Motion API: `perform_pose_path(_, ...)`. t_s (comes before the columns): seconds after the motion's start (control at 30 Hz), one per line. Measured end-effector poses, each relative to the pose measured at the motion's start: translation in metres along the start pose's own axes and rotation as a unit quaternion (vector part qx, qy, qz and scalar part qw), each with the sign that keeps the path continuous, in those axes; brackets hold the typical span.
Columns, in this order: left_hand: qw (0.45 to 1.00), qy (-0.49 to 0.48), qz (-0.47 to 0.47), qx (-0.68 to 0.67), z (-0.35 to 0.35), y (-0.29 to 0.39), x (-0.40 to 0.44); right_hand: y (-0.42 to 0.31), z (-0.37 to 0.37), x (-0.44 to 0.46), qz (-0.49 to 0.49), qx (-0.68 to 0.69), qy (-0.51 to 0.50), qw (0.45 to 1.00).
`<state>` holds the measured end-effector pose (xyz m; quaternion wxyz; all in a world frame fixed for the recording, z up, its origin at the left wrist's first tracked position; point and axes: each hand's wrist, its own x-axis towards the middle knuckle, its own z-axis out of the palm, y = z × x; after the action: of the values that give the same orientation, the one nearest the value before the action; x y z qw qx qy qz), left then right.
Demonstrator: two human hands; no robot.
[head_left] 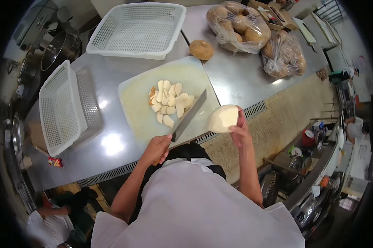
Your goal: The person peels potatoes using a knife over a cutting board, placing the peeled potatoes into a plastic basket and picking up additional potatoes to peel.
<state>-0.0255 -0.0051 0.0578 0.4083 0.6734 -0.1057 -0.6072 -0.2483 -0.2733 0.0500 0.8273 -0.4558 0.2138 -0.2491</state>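
My left hand is closed round the handle of a kitchen knife, whose long blade points up and away over the cutting board's near right part. In my right hand is a large peeled, cream-coloured root vegetable, jicama-like, with a flat cut face. I hold it up just right of the board, apart from the blade. On the white cutting board lies a loose pile of pale cut pieces, with a few brown-skinned bits at its left side.
An unpeeled brown root sits behind the board. Clear bags of brown roots stand at the back right. White perforated baskets are behind and left on the steel table. A small red packet lies front left; other people are at the edges.
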Motion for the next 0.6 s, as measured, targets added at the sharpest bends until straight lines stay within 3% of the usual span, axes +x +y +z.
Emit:
perform_pose_path(0.03, 1.0, -0.007, 0.0, 0.006, -0.003, -0.004, -0.002, -0.001, 0.004, 0.0, -0.005, 0.0, 0.008, 1.0)
perform_pose_path(0.1, 1.0, 0.007, 0.014, -0.019, -0.009, -0.01, -0.003, 0.003, 0.018, 0.003, 0.062, 0.296, 0.047, 0.952)
perform_pose_path(0.13, 0.999, 0.02, 0.009, -0.032, -0.012, -0.009, -0.005, 0.001, 0.029, 0.007, 0.085, 0.334, -0.013, 0.939)
perform_pose_path(0.27, 0.998, 0.06, 0.034, -0.014, -0.022, -0.012, -0.005, 0.044, 0.015, 0.012, 0.099, 0.298, 0.088, 0.945)
perform_pose_path(0.37, 0.993, 0.069, 0.053, 0.078, -0.023, -0.002, -0.014, 0.046, 0.023, 0.009, 0.155, 0.393, 0.025, 0.906)
perform_pose_path(0.5, 0.98, 0.075, 0.101, 0.153, -0.005, 0.035, -0.041, 0.048, 0.027, 0.018, 0.203, 0.46, 0.053, 0.862)
perform_pose_path(0.57, 0.908, 0.079, 0.329, 0.248, 0.003, 0.043, -0.048, 0.059, 0.019, 0.023, 0.215, 0.403, -0.016, 0.889)
perform_pose_path(0.6, 0.894, 0.084, 0.352, 0.263, 0.008, 0.05, -0.054, 0.06, 0.025, 0.025, 0.219, 0.403, -0.018, 0.889)
